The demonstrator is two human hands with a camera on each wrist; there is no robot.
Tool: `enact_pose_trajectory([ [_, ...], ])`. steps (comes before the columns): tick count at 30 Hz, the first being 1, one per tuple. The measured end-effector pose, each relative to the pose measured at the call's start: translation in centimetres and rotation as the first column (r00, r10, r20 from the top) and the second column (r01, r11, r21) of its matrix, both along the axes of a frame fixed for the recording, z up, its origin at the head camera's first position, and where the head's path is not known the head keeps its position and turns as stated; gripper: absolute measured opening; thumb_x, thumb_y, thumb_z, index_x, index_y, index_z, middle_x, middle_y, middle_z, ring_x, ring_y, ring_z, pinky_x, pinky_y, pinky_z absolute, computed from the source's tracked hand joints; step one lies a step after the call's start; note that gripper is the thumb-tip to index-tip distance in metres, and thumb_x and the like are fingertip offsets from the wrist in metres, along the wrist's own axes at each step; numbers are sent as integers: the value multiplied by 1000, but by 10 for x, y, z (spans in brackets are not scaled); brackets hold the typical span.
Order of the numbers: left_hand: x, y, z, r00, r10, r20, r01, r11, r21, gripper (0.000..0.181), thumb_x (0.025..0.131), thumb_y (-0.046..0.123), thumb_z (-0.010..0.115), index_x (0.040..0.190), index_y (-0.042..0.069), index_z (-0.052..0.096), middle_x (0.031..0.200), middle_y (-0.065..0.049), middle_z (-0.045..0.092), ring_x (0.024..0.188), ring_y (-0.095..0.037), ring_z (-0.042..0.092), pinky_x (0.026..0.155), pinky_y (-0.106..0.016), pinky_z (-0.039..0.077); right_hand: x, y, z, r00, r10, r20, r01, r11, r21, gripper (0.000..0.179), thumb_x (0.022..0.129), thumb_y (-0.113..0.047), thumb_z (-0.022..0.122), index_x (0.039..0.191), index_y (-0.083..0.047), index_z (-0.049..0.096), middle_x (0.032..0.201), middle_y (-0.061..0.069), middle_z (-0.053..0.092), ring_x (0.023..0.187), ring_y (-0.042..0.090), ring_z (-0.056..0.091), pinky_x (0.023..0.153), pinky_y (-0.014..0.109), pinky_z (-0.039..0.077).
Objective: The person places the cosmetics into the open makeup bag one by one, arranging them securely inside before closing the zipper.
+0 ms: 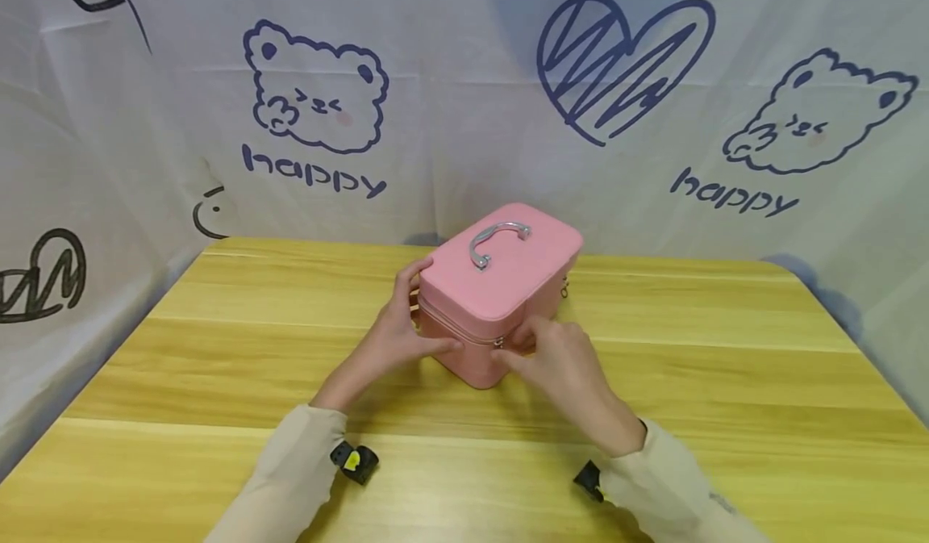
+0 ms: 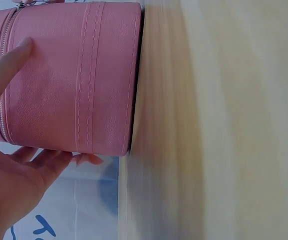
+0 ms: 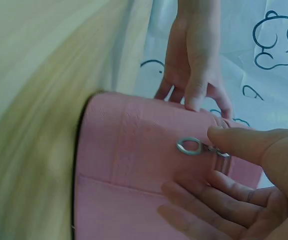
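A pink cosmetic case (image 1: 464, 285) with a silver handle (image 1: 501, 232) on its lid stands on the table, its lid down. My left hand (image 1: 399, 325) holds the case's left end; the thumb presses the side just under the zipper (image 2: 4, 55) and the fingers reach round the far side. At the near corner my right hand (image 1: 569, 365) is by a zipper slider, thumb and fingers apart. The slider's ring pull (image 3: 179, 144) hangs between them, not pinched in the right wrist view. A second zipper pull (image 1: 564, 288) hangs on the case's right side.
The case stands on a wooden table (image 1: 218, 349) toward its back edge. Behind it hangs a pale cloth (image 1: 464, 123) with bear and heart drawings. Each wrist wears a black strap.
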State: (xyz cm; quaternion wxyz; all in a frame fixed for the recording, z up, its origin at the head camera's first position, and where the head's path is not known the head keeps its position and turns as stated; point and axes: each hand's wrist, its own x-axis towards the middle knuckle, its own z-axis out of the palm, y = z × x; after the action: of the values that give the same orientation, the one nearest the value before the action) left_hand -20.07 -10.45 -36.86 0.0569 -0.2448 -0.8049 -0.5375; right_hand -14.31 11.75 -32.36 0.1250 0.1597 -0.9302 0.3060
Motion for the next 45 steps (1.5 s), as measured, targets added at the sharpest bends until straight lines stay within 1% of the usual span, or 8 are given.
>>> enact_pose_trajectory([
  [7,0,-2,-1,1000,2,-5,-2,1000,4,107,68,4,87,148,18,18,136,-20,46,113,-35,51,90,-47,47,-5,-2,-7,1000,22,-3,-23,999,-43,12,73,-3,81,75,-3,69,72,3,68,68,17,66,63,31,53],
  [13,0,-3,-3,1000,2,-15,-2,1000,8,107,68,3,87,148,17,17,136,-21,45,113,-35,51,90,-47,47,-8,-4,-12,999,29,-35,-29,1000,1,13,72,-6,82,73,-4,69,69,1,66,66,16,62,61,31,51],
  [17,0,-3,-3,1000,5,-12,-5,1000,8,107,68,3,87,148,17,17,137,-21,44,114,-35,51,90,-47,47,-9,-3,-13,998,45,-48,-43,998,34,12,74,-2,78,71,-6,68,67,-1,64,64,15,60,59,31,49],
  [25,0,-2,0,1000,6,2,-6,1000,-4,106,69,5,87,148,18,18,138,-19,44,114,-34,51,91,-47,47,-4,10,8,990,139,27,-141,983,116,9,78,0,75,76,-8,69,68,-4,63,62,9,55,57,28,46],
  [29,1,-1,1,999,18,-32,-19,999,-42,106,69,8,87,148,17,17,135,-19,46,111,-33,53,89,-46,48,2,13,18,985,170,23,-172,972,158,13,78,1,73,73,-10,67,61,-7,56,56,7,46,52,26,39],
  [34,3,1,1,996,42,-81,-47,997,-66,107,67,9,89,147,16,18,133,-18,48,108,-31,55,88,-43,50,8,5,18,978,204,29,-206,965,161,14,77,5,67,74,-8,64,61,-6,52,56,7,42,51,23,37],
  [39,3,4,-2,994,49,-102,-54,998,-44,106,66,7,89,146,15,20,131,-19,50,105,-31,57,86,-42,51,14,-9,9,972,219,-86,-202,965,168,13,75,8,66,73,-4,61,62,-1,50,57,10,43,50,24,38],
  [45,4,7,-1,990,78,-114,-85,995,-55,106,64,8,90,146,14,22,131,-19,51,106,-31,57,87,-42,51,17,-25,-2,948,192,-254,-158,977,146,18,75,8,68,69,-3,55,62,2,49,55,16,48,49,30,42],
])
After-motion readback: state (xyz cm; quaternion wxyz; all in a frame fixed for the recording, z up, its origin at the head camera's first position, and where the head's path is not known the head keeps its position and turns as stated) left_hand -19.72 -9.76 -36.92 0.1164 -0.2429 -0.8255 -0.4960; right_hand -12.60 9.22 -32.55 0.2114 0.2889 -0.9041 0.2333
